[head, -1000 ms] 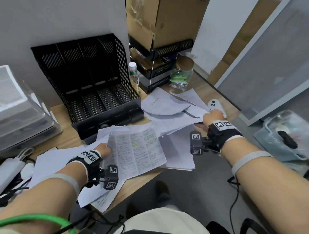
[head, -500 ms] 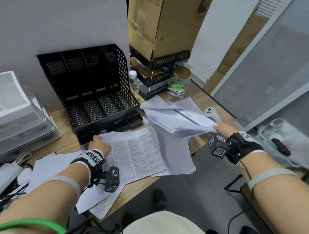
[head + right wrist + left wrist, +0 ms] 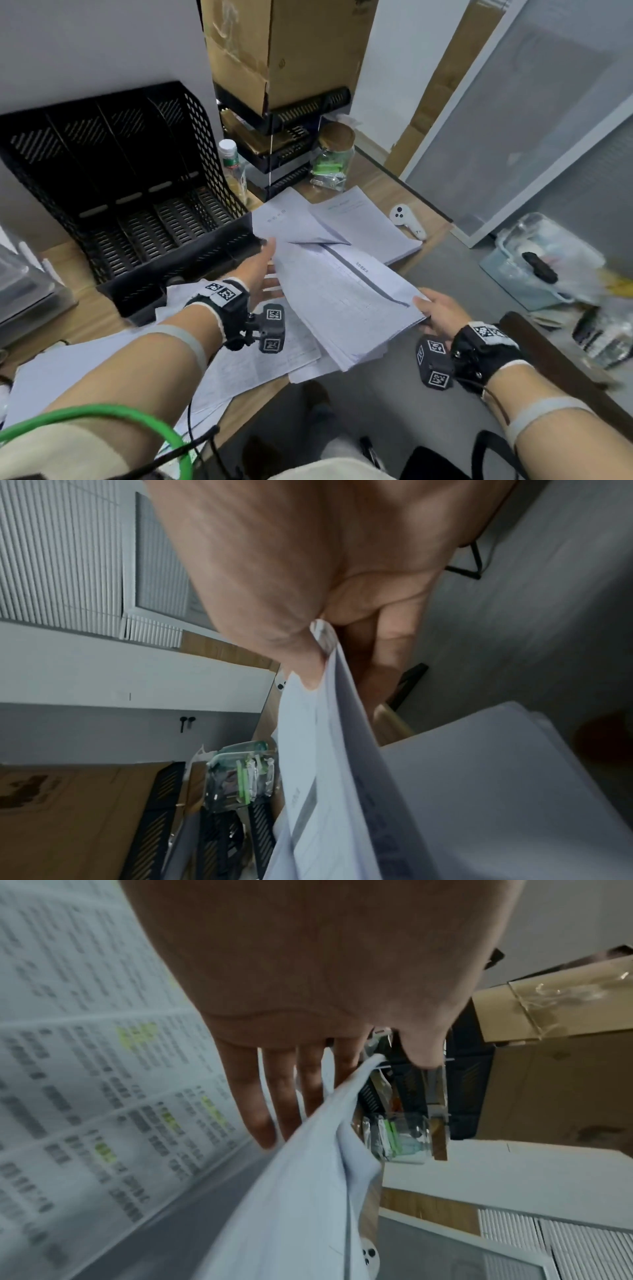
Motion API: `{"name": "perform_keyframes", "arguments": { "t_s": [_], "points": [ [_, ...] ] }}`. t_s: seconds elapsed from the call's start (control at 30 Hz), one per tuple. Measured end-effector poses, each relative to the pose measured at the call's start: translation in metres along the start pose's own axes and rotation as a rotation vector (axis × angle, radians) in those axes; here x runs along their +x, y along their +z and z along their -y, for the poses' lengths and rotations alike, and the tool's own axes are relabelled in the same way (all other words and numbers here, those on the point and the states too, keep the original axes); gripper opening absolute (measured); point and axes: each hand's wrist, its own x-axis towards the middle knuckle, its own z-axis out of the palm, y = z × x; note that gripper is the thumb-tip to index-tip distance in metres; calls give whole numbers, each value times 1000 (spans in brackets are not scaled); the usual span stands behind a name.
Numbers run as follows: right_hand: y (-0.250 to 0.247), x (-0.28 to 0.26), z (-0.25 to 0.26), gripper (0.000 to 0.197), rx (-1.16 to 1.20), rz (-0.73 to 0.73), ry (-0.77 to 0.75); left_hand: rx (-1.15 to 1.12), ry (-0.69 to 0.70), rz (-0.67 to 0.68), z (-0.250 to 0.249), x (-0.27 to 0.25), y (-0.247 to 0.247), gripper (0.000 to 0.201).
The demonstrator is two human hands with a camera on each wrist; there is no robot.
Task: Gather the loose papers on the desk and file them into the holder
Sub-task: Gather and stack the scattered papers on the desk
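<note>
My right hand [image 3: 432,310] pinches the near corner of a thick sheaf of white papers [image 3: 346,294], lifted off the desk; in the right wrist view the thumb [image 3: 301,658] lies on top and the fingers underneath. My left hand [image 3: 263,270], fingers straight, reaches to the sheaf's left edge with its thumb above it; the left wrist view shows the fingers [image 3: 270,1099] extended beside the paper edge [image 3: 329,1123]. The black mesh file holder [image 3: 130,192] stands empty at the back left. More loose papers [image 3: 239,363] lie on the desk beneath.
A stapled stack [image 3: 366,222] lies at the desk's right, with a white controller [image 3: 406,219] beside it. Behind stand a glass jar [image 3: 332,157], a bottle [image 3: 233,164], black stacked trays [image 3: 284,144] and a cardboard box [image 3: 284,51]. A clear plastic bin [image 3: 20,284] is at left.
My right hand has lifted the sheaf higher and drawn it toward me. My left hand left the printed sheet on the desk and moved right to the sheaf's edge.
</note>
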Motion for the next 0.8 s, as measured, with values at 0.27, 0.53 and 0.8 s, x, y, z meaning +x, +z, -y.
{"name": "perform_keyframes", "arguments": {
  "t_s": [0.27, 0.53, 0.8],
  "points": [
    [-2, 14, -18, 15, 4, -13, 55, 261, 232, -240, -9, 6, -14, 46],
    [39, 41, -58, 53, -487, 175, 258, 184, 30, -563, 53, -16, -139, 48],
    [51, 53, -67, 59, -555, 214, 327, 276, -154, -622, 77, -72, -139, 13]
  ]
}}
